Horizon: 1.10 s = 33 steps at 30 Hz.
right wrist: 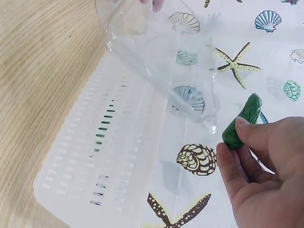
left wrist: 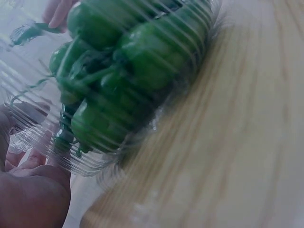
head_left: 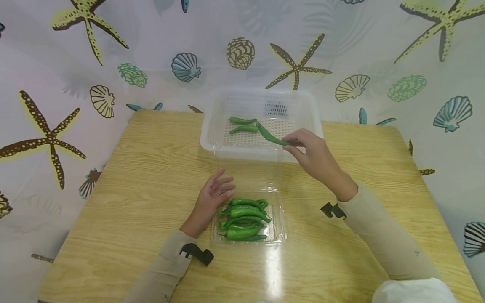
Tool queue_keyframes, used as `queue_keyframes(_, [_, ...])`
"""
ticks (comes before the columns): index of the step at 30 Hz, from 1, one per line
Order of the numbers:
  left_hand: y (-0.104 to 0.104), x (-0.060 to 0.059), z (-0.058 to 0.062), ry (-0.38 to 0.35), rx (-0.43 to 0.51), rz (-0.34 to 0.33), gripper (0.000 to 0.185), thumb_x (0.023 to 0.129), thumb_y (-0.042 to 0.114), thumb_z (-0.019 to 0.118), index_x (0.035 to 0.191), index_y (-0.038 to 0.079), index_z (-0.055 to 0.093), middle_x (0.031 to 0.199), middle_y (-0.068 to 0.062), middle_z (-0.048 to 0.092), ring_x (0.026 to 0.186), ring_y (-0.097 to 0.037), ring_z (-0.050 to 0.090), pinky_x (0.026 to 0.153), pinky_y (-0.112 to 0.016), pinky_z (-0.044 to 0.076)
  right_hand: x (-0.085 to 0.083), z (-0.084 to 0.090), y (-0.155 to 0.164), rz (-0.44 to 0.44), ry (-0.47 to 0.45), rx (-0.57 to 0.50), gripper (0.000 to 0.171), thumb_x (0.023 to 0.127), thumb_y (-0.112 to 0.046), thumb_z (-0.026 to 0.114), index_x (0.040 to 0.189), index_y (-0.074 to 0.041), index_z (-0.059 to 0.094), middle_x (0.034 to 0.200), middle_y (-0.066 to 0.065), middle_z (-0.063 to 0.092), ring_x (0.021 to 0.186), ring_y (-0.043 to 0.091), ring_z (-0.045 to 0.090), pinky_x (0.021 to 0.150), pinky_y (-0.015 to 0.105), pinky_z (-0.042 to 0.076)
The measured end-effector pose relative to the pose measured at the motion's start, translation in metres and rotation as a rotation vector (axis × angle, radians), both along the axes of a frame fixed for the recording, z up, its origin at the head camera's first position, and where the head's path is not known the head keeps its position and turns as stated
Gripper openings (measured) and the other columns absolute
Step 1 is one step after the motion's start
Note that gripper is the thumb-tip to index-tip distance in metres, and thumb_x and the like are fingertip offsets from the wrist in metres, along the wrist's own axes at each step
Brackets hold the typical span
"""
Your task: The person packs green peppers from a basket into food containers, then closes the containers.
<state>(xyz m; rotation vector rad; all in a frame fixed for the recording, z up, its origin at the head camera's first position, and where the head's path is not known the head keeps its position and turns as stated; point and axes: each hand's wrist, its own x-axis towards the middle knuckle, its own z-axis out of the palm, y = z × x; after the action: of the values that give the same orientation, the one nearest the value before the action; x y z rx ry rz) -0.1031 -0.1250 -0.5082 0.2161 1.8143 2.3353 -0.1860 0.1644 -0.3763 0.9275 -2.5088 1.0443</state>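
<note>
My right hand (head_left: 312, 155) pinches one end of a long green chili pepper (head_left: 270, 135), its other end pointing away over the white perforated basket (head_left: 206, 136). The right wrist view shows thumb and fingertips around that pepper (right wrist: 244, 121). Inside the basket lie two more green peppers (head_left: 242, 120). Nearer to me, a hinged clear plastic container (head_left: 278, 235) holds several green peppers (head_left: 244, 216), with its clear lid (head_left: 248, 168) raised toward the basket. My left hand (head_left: 210, 202) is at the container's back left corner, fingers loosely extended; in the left wrist view, it shows behind the transparent wall.
Everything stands on a wood-grain table (head_left: 159, 168). Behind and around it hangs a white sheet (head_left: 151, 25) printed with shells and starfish. The basket stands near the table's far edge, and the raised lid overlaps its front rim in the head view.
</note>
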Motion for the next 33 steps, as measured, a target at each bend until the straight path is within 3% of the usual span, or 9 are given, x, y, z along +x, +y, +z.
queue_keyframes(9, [0.000, -0.001, -0.004, 0.026, -0.001, 0.004, 0.069, 0.089, 0.007, 0.062, 0.146, 0.013, 0.024, 0.138, -0.018, 0.041, 0.120, -0.028, 0.047, 0.095, -0.032, 0.048, 0.024, -0.009, -0.014, 0.259, -0.028, 0.023, 0.021, 0.082, -0.004, 0.069, 0.102, -0.007, 0.064, 0.097, 0.000, 0.063, 0.089, 0.012, 0.061, 0.079, 0.021, 0.053])
queue_keyframes(17, [0.000, -0.001, -0.005, 0.037, 0.001, -0.001, 0.068, 0.089, 0.007, 0.062, 0.146, 0.012, 0.025, 0.137, -0.017, 0.043, 0.120, -0.029, 0.048, 0.094, -0.033, 0.048, 0.038, -0.030, -0.024, 0.320, -0.043, 0.131, 0.021, 0.080, -0.005, 0.071, 0.100, -0.007, 0.065, 0.094, 0.000, 0.064, 0.083, 0.010, 0.062, 0.072, 0.023, 0.054])
queue_keyframes(22, [0.000, -0.001, -0.005, 0.033, -0.023, 0.000, 0.068, 0.089, 0.008, 0.062, 0.146, 0.016, 0.026, 0.138, -0.015, 0.043, 0.120, -0.030, 0.046, 0.094, -0.032, 0.048, 0.043, -0.041, -0.024, 0.385, -0.114, 0.202, 0.019, 0.083, -0.005, 0.068, 0.102, -0.008, 0.064, 0.095, -0.001, 0.062, 0.086, 0.011, 0.060, 0.074, 0.025, 0.054])
queue_keyframes(28, [-0.002, -0.002, -0.006, 0.030, 0.018, -0.022, 0.065, 0.090, 0.002, 0.059, 0.145, 0.017, 0.027, 0.140, -0.021, 0.038, 0.122, -0.035, 0.043, 0.094, -0.033, 0.048, 0.045, -0.047, -0.022, 0.414, -0.124, 0.294, 0.017, 0.084, -0.005, 0.068, 0.100, -0.011, 0.065, 0.097, -0.003, 0.062, 0.086, 0.010, 0.056, 0.073, 0.026, 0.051])
queue_keyframes(33, [-0.002, -0.002, -0.006, 0.017, 0.029, -0.019, 0.065, 0.090, 0.001, 0.059, 0.145, 0.018, 0.028, 0.140, -0.021, 0.038, 0.121, -0.032, 0.046, 0.094, -0.033, 0.048, 0.046, -0.049, -0.022, 0.422, -0.123, 0.328, 0.017, 0.083, -0.004, 0.068, 0.099, -0.010, 0.065, 0.098, -0.002, 0.062, 0.089, 0.011, 0.056, 0.076, 0.026, 0.051])
